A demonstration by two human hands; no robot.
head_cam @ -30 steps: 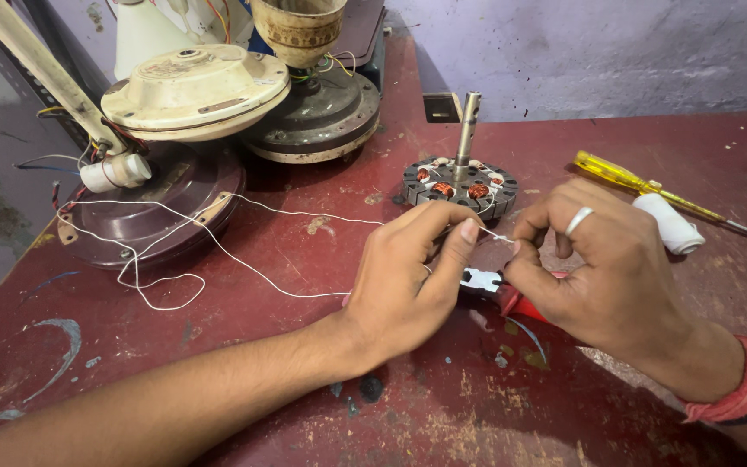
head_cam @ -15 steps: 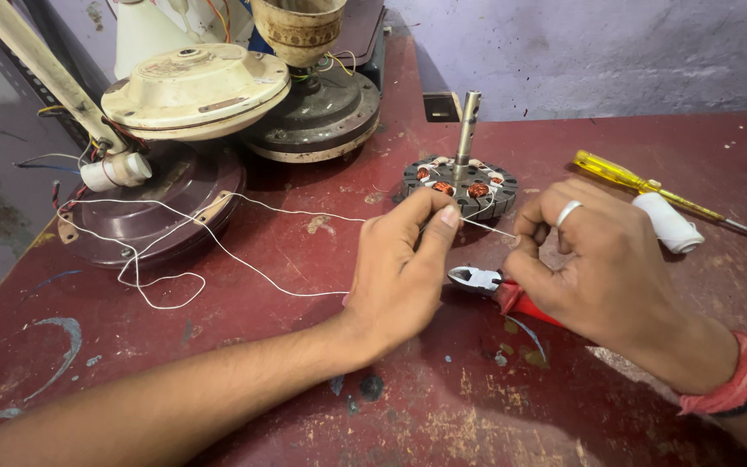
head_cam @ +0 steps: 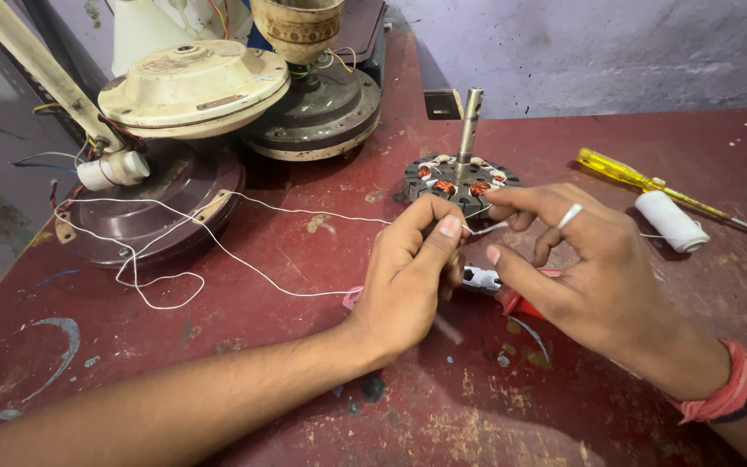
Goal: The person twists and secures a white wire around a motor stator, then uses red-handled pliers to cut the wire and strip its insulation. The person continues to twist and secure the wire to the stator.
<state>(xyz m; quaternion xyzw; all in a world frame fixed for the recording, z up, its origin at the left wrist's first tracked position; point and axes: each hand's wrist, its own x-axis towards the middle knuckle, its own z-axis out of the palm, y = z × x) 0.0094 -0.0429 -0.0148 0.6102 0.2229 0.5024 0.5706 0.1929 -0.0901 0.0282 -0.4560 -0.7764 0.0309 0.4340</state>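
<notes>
Head view: left hand (head_cam: 412, 264) pinches a white thread (head_cam: 218, 251) at its fingertips, right hand (head_cam: 594, 268) pinches the same strand just beside it, both narrow. Fan stator (head_cam: 462, 183) with copper coils sits just beyond the fingertips; red-handled pliers (head_cam: 512, 294) lie under the hands. Thread spool (head_cam: 672, 221) and yellow screwdriver (head_cam: 650, 183) lie beyond the right hand. Tying looks mid-way: loose thread trails left, coils not visibly bound.

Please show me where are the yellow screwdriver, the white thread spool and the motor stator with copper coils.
yellow screwdriver (head_cam: 620, 170), head view, on its handle.
white thread spool (head_cam: 669, 221), head view, on its side.
motor stator (head_cam: 460, 180), head view, on its coil ring.
</notes>
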